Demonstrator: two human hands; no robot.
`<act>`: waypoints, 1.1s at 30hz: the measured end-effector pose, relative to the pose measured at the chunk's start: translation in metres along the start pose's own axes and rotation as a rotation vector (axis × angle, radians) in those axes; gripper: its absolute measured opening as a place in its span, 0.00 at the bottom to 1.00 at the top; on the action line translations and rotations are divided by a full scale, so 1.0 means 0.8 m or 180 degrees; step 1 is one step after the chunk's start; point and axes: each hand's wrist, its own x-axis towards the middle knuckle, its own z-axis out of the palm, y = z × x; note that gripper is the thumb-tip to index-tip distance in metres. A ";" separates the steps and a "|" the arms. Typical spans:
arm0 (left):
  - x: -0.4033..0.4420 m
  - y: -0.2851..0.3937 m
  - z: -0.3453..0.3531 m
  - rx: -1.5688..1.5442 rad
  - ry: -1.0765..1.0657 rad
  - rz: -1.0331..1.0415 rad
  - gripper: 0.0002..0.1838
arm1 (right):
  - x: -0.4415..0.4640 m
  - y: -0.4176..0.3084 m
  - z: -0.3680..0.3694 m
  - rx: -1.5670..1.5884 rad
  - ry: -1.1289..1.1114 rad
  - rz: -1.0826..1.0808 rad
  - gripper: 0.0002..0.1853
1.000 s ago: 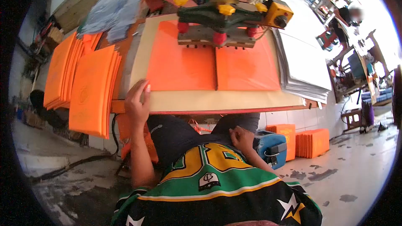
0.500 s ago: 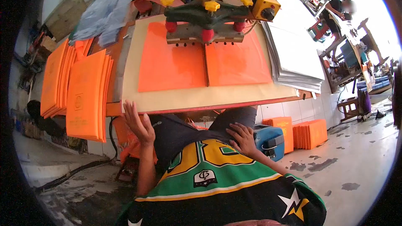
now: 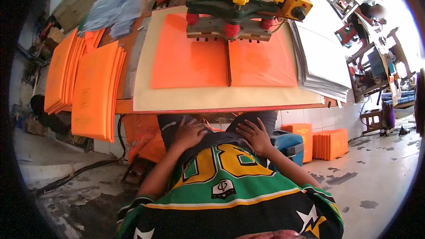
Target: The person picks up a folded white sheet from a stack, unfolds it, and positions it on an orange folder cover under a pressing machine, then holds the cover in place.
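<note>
My left hand (image 3: 189,132) lies on my left thigh, palm down, with its fingers stretched out and nothing held. On the other thigh rests my right hand (image 3: 254,136), also with spread fingers and no object. In front of both hands is the work table, where an orange plastic cover (image 3: 190,64) lies opened flat on a beige board (image 3: 212,99). A thin dark bar (image 3: 229,64) runs down the cover's middle. Above its far part stands a press head (image 3: 232,24) with yellow knobs and red fittings, hiding some of the cover.
Stacks of orange printed covers (image 3: 95,90) overhang the table's left side. Clear plastic sheets (image 3: 113,4) lie behind them, and white sheets (image 3: 323,57) are piled right. A blue machine (image 3: 287,146) and orange bundles (image 3: 330,144) stand on the floor. A person (image 3: 365,22) sits far right.
My left hand has gone from the table's front edge down onto my thigh. My right hand remains on the other thigh. The view has shifted slightly, and the cover lies as before.
</note>
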 end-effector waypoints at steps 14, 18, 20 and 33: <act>0.002 0.021 0.098 -0.1218 0.0691 0.0712 0.27 | 0.053 -0.054 -0.002 0.1655 -0.0104 -0.0213 0.33; -0.004 0.018 0.114 -0.1173 0.0822 0.0846 0.25 | 0.051 -0.060 -0.040 0.2194 -0.0575 -0.0017 0.33; -0.014 0.035 0.077 -0.1401 0.0048 0.0286 0.26 | 0.043 -0.062 -0.064 0.2209 -0.0780 0.0169 0.33; -0.065 0.105 -0.192 -0.2135 0.0079 0.0378 0.18 | -0.002 0.034 -0.367 0.1302 0.1130 0.1197 0.27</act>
